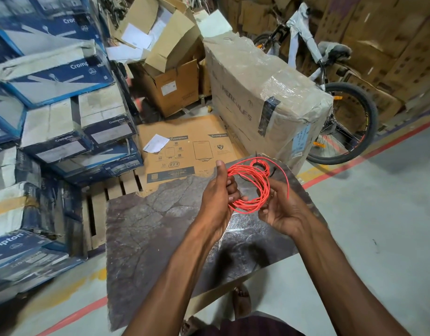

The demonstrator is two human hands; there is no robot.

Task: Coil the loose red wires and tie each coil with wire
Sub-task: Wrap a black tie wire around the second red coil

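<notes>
A coil of red wire [255, 187] hangs in the air between both hands, above a dark stone-patterned board [160, 229]. My left hand [218, 197] grips the coil's left side, thumb raised and fingers curled round the strands. On the lower right side of the coil, my right hand [279, 212] pinches the strands, palm up. A loose red end [287, 183] curves down past the right hand. At the board's far edge lies a smaller red coil [258, 163] with a dark tie [272, 171] beside it.
Blue-and-white cartons [58, 132] are stacked at the left. A flat brown carton [184, 151] lies beyond the board. To the right stands a large wrapped carton [264, 103] with a bicycle [340, 117] behind it. A red floor line [369, 151] crosses the grey concrete floor.
</notes>
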